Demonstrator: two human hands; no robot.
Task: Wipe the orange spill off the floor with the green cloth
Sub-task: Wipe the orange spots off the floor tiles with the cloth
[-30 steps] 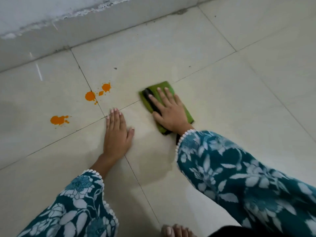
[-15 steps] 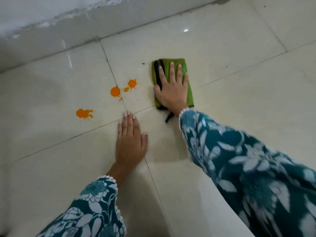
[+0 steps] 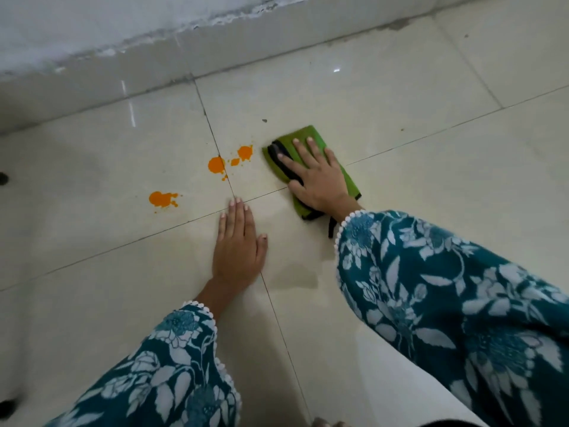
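A folded green cloth (image 3: 348, 183) with a black edge lies flat on the pale tiled floor (image 3: 400, 97). My right hand (image 3: 317, 177) presses down on it with straight, spread fingers. Just left of the cloth sit orange splashes (image 3: 229, 160) across a tile joint. A separate orange blot (image 3: 161, 199) lies further left. My left hand (image 3: 238, 245) rests flat on the floor below the splashes, fingers together and pointing away from me, holding nothing.
A tiled skirting and grey wall (image 3: 123, 35) run along the top. A damp patch (image 3: 295, 274) darkens the tile near my left hand. Toes (image 3: 326, 423) show at the bottom edge.
My right hand has slid the cloth and turned it slantwise; it now sits close to the right of the orange splashes. My left hand stays planted on the floor.
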